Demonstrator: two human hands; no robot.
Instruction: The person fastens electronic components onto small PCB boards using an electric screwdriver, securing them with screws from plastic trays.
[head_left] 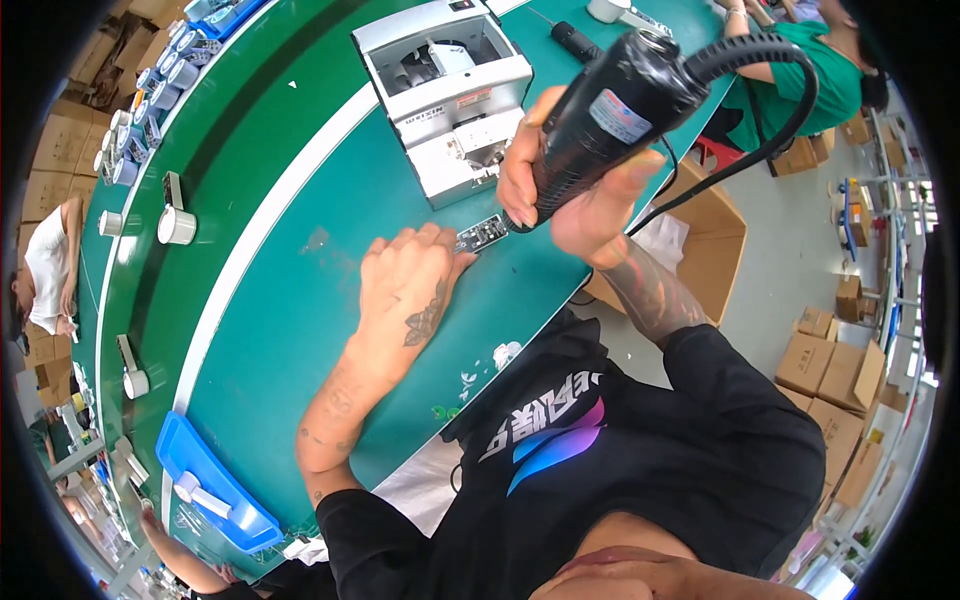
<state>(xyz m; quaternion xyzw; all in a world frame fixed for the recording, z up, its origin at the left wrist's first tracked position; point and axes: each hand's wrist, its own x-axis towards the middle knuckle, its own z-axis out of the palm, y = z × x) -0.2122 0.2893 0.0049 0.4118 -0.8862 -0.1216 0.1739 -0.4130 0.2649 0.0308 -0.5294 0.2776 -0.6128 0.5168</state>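
Note:
My right hand (598, 212) is wrapped round a thick black electric screwdriver (610, 120), tilted with its lower end down by the table. A ribbed black cable leaves its upper end. Under that lower end lies a small rectangular circuit board (484, 234) with dark and silvery parts. My left hand (405, 285), fingers curled, pins the board's left end against the green table (300, 300). The screwdriver's bit is hidden from me. Just beyond both hands stands a pale grey screw feeder (440, 105) with an open top.
A green conveyor belt (240, 130) curves along the left, carrying white cup-like devices (177, 225). A blue tray (215, 485) with a white device sits at lower left. A cardboard box (715, 225) stands right of the table. A person in green (800, 95) works at the far right.

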